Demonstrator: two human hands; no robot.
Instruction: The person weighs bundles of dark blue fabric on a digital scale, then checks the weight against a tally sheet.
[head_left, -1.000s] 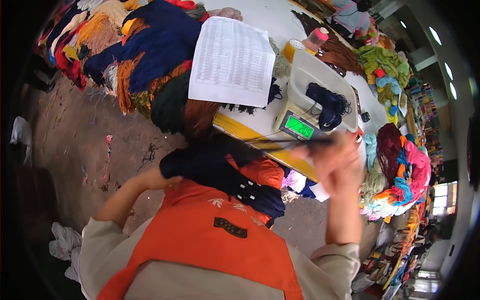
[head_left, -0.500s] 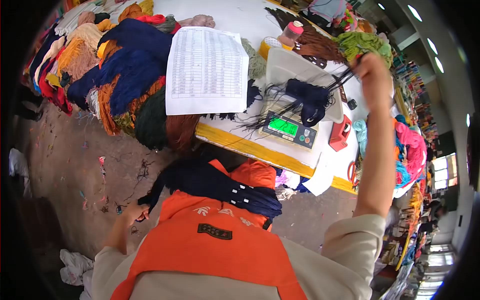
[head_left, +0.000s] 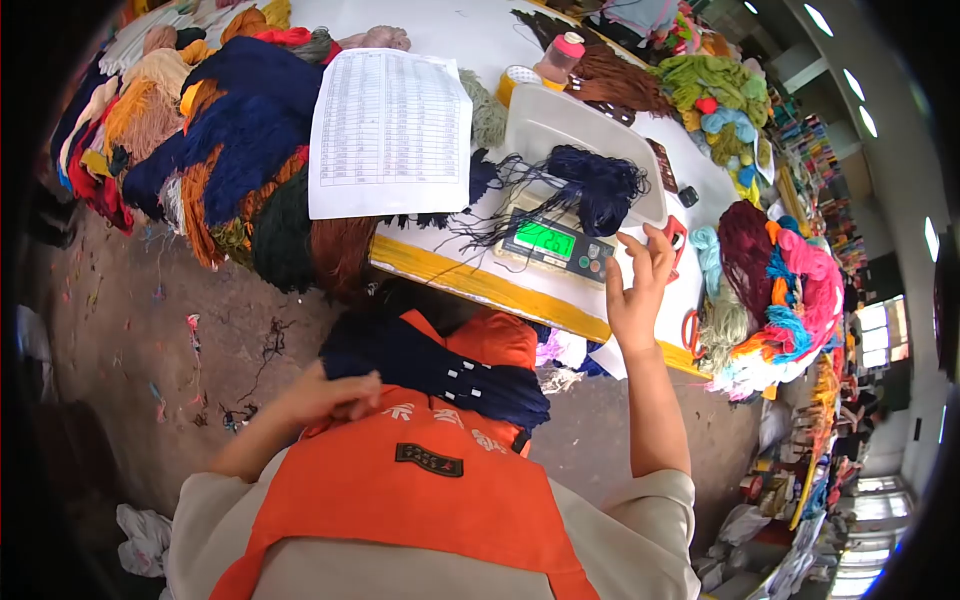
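Note:
My right hand is raised with fingers apart and nothing in it, by the right end of the digital scale. The scale's display glows green. On the scale sits a translucent plastic tray with a tangled navy yarn bundle in it; loose strands hang over the scale's front. Across my lap lies a thick navy yarn hank with small white tags. My left hand, slightly blurred, is beside its left end, fingers loosely bent and apart, with nothing seen in them.
A printed sheet lies over yarn hanks on the table's left. Behind the tray are a pink-capped bottle and a tape roll. A red tape dispenser, scissors and colourful yarn piles are at the right.
My right hand has come down from the upper right, where it held dark strands, to beside the scale, now without them. My left hand has left the hank's end and moved up and right.

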